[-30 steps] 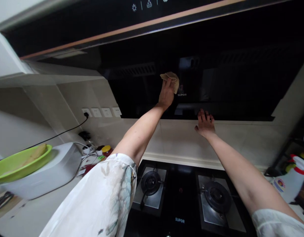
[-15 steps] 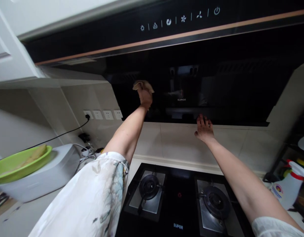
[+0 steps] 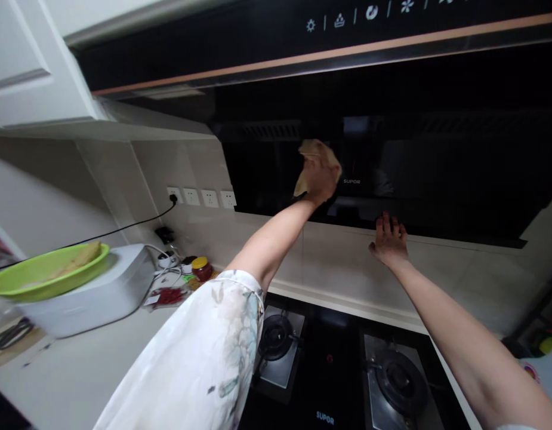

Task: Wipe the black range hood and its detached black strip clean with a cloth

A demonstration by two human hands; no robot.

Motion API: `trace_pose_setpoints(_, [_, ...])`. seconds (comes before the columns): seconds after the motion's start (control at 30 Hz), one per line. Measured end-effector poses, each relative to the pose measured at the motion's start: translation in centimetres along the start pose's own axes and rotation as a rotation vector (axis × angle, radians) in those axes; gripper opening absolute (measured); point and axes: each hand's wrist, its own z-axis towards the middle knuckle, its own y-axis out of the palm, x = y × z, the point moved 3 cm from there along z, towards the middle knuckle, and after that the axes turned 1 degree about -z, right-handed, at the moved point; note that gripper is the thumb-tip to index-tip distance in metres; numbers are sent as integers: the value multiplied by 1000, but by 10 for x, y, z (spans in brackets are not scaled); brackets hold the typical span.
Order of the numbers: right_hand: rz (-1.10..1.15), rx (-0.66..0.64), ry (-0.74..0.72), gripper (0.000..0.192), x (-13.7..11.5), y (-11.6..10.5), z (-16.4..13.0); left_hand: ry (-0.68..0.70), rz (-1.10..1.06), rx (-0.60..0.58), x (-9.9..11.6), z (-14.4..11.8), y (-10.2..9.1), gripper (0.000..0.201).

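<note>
My left hand [image 3: 321,179] presses a tan cloth [image 3: 308,156] against the glossy black front panel of the range hood [image 3: 267,170], just left of its logo. The cloth spreads out around the fingers, and the palm side is hidden. Lower and to the right, my right hand [image 3: 390,240] rests at the hood's bottom edge with its fingers apart, holding nothing. Below both arms sits a black gas stove [image 3: 323,388] with a left burner [image 3: 276,337] and a right burner [image 3: 398,382].
A lime green basin [image 3: 52,275] stands on a white box [image 3: 92,304] at the left. Behind my left sleeve are a yellow-lidded jar [image 3: 201,269] and red dried pieces in a bag [image 3: 169,295]. Wall sockets [image 3: 209,197] hold a plugged black cord. A spray bottle [image 3: 542,370] is partly visible at right.
My left hand has slid right across the hood panel with the cloth, toward the logo. My right hand stays at the bottom edge. The view has turned somewhat left.
</note>
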Motion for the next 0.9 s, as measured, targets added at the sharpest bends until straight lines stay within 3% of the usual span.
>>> trace_pose_setpoints(0.1, [-26, 7, 3, 84, 1, -2, -1, 207, 53, -53, 20, -12, 12, 77])
trace_pose_setpoints(0.17, [-40, 0, 2, 83, 2, -2, -1, 309, 39, -91, 17, -16, 13, 74])
trace_pose_setpoints(0.23, [-46, -19, 5, 84, 3, -1, -1, 308, 21, -92, 4, -13, 10, 74])
trace_pose_setpoints(0.63, [-43, -47, 5, 85, 4, -1, -1, -348, 47, 100, -118, 4, -27, 79])
trace_pose_setpoints(0.83, [-56, -23, 4, 85, 6, 5, 0, -605, -2, 131, -196, 21, -52, 69])
trace_pose_setpoints(0.9, [-56, -25, 7, 85, 7, 6, 0, -632, -11, 110, -214, 28, -63, 64])
